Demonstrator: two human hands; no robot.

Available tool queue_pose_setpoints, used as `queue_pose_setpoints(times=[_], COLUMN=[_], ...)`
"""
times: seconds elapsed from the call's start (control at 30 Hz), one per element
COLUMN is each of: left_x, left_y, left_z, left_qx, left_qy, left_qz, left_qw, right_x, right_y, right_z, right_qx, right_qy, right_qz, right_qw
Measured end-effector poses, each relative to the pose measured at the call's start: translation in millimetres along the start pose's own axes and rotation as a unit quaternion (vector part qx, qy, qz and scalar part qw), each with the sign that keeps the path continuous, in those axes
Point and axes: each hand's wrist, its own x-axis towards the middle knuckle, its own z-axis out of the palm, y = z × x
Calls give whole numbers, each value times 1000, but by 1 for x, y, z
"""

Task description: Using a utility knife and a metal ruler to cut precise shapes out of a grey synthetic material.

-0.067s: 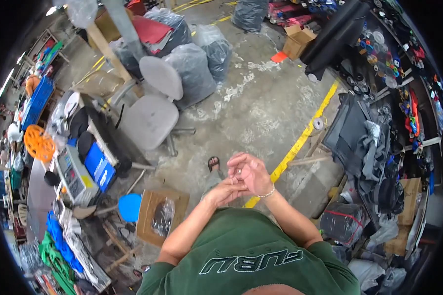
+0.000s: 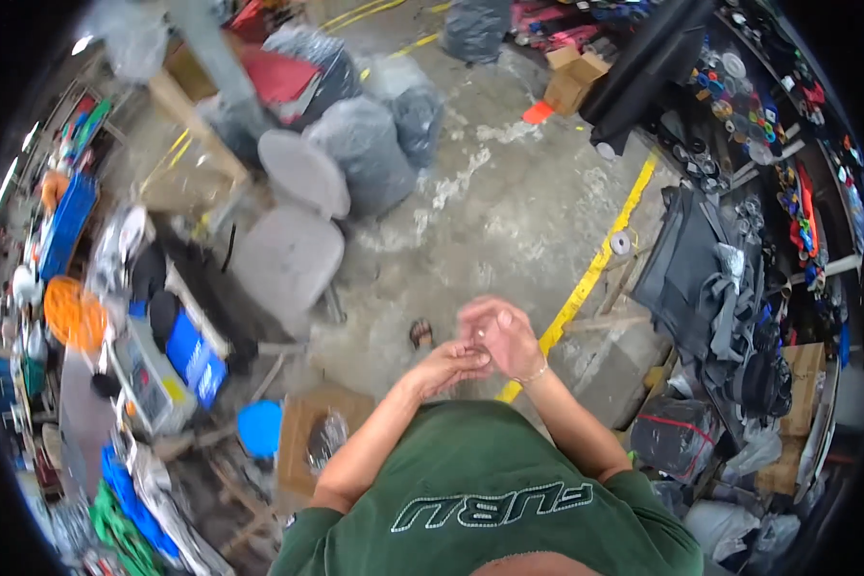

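My two hands are close together in front of my green shirt (image 2: 470, 461), above the concrete floor. My left hand (image 2: 448, 369) is closed, its fingers curled and the fingertips pressed together beside the right palm. Whether anything small is pinched there I cannot make out. My right hand (image 2: 505, 338) is raised with the palm turned to the left, its fingers loosely bent, apart from the thumb and slightly blurred. A small bright spot, perhaps a ring, shows among its fingers. Around the right wrist is a thin bracelet (image 2: 535, 372).
At the left stand a grey office chair (image 2: 288, 254), an open cardboard box (image 2: 293, 437) and a blue round seat (image 2: 257, 428). A yellow floor line (image 2: 595, 274) runs at the right, beside a pile of dark fabric (image 2: 686, 259). Grey plastic bags (image 2: 360, 154) sit farther ahead.
My hands have shifted slightly right and drawn a little apart. The left fingers have curled in, and the right fingers have lifted off the left hand. The whole view has tilted slightly.
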Motion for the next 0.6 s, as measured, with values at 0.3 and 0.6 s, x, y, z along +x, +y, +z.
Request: queue_pose_setpoints(times=[0.3,0.6], left_x=[131,280], left_y=[407,656], left_z=[1,24], left_qx=[240,282], left_qy=[124,-16], left_qz=[200,516], left_qw=[942,809], right_x=[87,342], right_y=[-197,-460], right_z=[-135,-208], right_qx=[-248,-424], right_qy=[374,67], right_qz=[-143,-325], right_qw=[882,843])
